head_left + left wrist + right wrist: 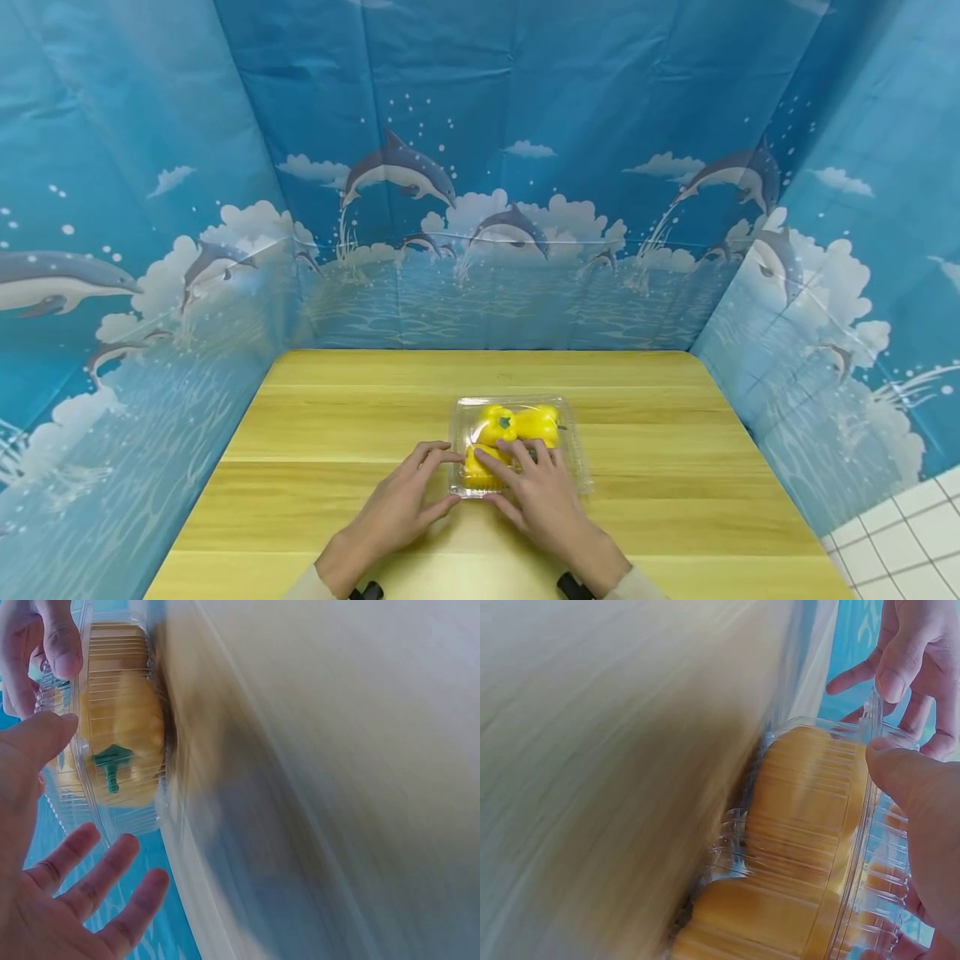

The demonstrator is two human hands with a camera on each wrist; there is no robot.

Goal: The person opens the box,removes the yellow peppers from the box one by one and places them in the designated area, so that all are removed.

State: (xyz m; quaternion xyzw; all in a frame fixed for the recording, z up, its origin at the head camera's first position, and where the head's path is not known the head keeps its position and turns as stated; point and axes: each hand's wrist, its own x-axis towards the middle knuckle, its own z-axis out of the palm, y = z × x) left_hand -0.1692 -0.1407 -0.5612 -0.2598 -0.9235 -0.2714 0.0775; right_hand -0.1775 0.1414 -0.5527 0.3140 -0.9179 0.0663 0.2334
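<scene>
A clear plastic clamshell box [572, 454] lies on the table with its lid down over several yellow bell peppers [538, 423]. At the box's left side is my left hand [397, 504], fingertips right at the wall. The left wrist view shows its thumb [52, 735] against the rim and its other fingers [105, 881] spread and fairly straight. My right hand [546, 500] rests over the lid with fingers spread. Its thumb [896, 765] lies at the front rim near the left corner. A green stem [112, 761] shows through the ribbed wall.
The wooden table [337, 417] extends around the box on all sides. Blue dolphin-print curtains [495, 108] enclose its back, left and right. White floor tiles [907, 542] show at the lower right.
</scene>
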